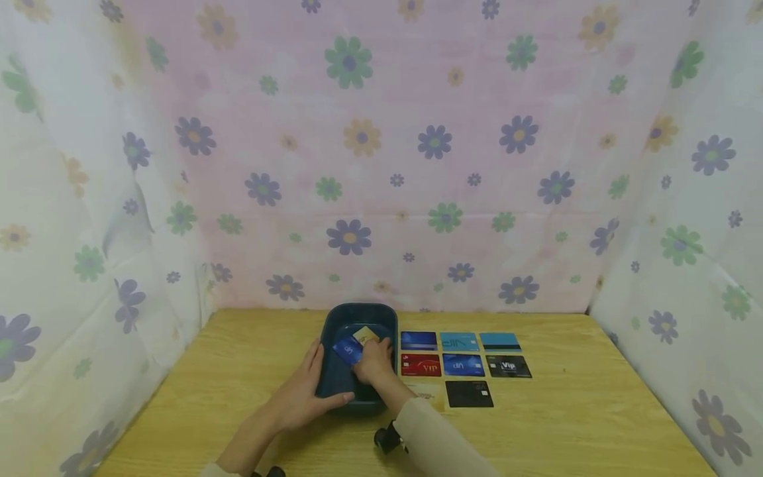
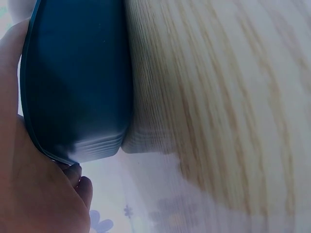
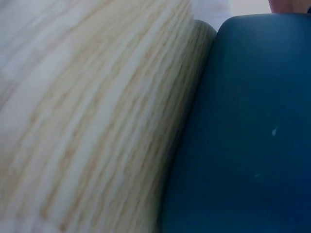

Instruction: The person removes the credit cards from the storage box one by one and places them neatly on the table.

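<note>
A deep dark blue tray (image 1: 340, 397) with rounded corners stands on the wooden table. My left hand (image 1: 301, 391) holds it at the near left corner, fingers along the left wall and thumb across the near rim. The left wrist view shows the tray's outer wall (image 2: 82, 73) beside this hand. My right hand (image 1: 377, 363) reaches inside the tray, over a blue card (image 1: 346, 350) and a pale yellow card (image 1: 363, 333). Its fingertips overlap the blue card's edge; whether they pinch it is hidden. Only the tray's outer wall (image 3: 248, 126) fills the right wrist view.
Right of the tray, cards lie in rows: a blue card (image 1: 419, 340), a red VIP card (image 1: 420, 365), a black card (image 1: 469, 394) and several others. A cream card (image 1: 430, 395) is partly behind my right forearm. Flowered cloth (image 1: 387, 165) walls the table's back and sides.
</note>
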A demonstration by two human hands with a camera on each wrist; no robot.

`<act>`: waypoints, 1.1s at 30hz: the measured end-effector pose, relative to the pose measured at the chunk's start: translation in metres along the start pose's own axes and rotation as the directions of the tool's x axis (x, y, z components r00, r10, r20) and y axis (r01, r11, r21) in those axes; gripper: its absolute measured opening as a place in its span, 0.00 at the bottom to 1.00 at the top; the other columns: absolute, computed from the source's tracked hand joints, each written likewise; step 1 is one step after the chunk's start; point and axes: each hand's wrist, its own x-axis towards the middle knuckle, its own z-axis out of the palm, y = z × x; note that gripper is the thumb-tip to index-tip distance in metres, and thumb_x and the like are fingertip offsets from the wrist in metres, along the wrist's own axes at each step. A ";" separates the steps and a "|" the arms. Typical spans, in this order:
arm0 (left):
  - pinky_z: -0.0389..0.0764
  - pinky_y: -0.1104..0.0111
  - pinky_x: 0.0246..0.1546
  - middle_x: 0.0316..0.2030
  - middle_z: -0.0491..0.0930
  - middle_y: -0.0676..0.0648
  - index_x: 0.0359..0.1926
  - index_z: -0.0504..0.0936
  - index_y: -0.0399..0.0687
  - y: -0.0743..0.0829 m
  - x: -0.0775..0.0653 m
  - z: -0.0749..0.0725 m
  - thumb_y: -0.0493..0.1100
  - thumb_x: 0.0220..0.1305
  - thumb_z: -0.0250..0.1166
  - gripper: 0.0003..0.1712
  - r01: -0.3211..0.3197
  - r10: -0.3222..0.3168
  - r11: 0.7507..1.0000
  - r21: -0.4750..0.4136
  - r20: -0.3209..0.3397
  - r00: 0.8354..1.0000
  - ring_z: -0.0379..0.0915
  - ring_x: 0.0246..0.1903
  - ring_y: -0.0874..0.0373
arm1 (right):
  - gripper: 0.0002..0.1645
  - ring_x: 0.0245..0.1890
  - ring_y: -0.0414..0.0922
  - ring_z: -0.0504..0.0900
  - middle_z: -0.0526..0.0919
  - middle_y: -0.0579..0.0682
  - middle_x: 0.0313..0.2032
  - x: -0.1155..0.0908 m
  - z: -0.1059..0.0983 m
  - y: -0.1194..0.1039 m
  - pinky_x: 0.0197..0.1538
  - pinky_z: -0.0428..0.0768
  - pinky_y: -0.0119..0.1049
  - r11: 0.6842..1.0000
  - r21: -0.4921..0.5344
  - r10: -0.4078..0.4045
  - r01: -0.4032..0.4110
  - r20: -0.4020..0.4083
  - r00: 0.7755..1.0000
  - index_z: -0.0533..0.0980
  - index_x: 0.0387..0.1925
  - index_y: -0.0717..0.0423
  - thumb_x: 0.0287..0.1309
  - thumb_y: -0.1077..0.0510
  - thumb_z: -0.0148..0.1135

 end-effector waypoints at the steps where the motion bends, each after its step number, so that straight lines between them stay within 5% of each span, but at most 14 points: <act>1: 0.59 0.40 0.71 0.82 0.31 0.40 0.81 0.38 0.37 0.000 0.000 0.000 0.76 0.58 0.67 0.72 -0.001 0.001 1.000 0.001 0.000 1.000 0.44 0.77 0.35 | 0.36 0.57 0.71 0.72 0.68 0.73 0.52 0.000 0.000 0.000 0.65 0.73 0.61 1.000 0.000 0.002 -0.002 0.003 1.000 0.73 0.51 0.78 0.46 0.62 0.82; 15: 0.59 0.40 0.71 0.82 0.30 0.41 0.81 0.39 0.36 -0.001 0.001 0.001 0.76 0.58 0.66 0.72 -0.004 0.004 1.000 0.014 0.001 1.000 0.44 0.77 0.35 | 0.37 0.45 0.60 0.80 0.79 0.69 0.44 0.002 -0.001 0.004 0.58 0.79 0.57 0.991 0.114 -0.064 0.064 -0.001 0.998 0.67 0.60 0.77 0.50 0.69 0.73; 23: 0.59 0.39 0.71 0.82 0.29 0.41 0.81 0.38 0.38 0.000 0.000 0.001 0.76 0.58 0.65 0.72 0.013 -0.013 1.000 0.009 0.012 1.000 0.44 0.77 0.34 | 0.17 0.42 0.55 0.82 0.83 0.62 0.39 0.003 -0.004 0.008 0.50 0.82 0.53 0.955 0.270 -0.111 0.120 -0.047 0.993 0.77 0.46 0.71 0.52 0.70 0.66; 33: 0.60 0.39 0.71 0.82 0.31 0.40 0.81 0.38 0.37 -0.001 0.000 0.002 0.76 0.58 0.66 0.73 0.003 -0.003 1.000 0.005 0.000 1.000 0.45 0.77 0.34 | 0.08 0.33 0.45 0.77 0.81 0.51 0.30 0.006 -0.005 0.007 0.38 0.79 0.40 0.896 0.437 -0.054 0.076 -0.061 0.997 0.83 0.40 0.66 0.58 0.68 0.65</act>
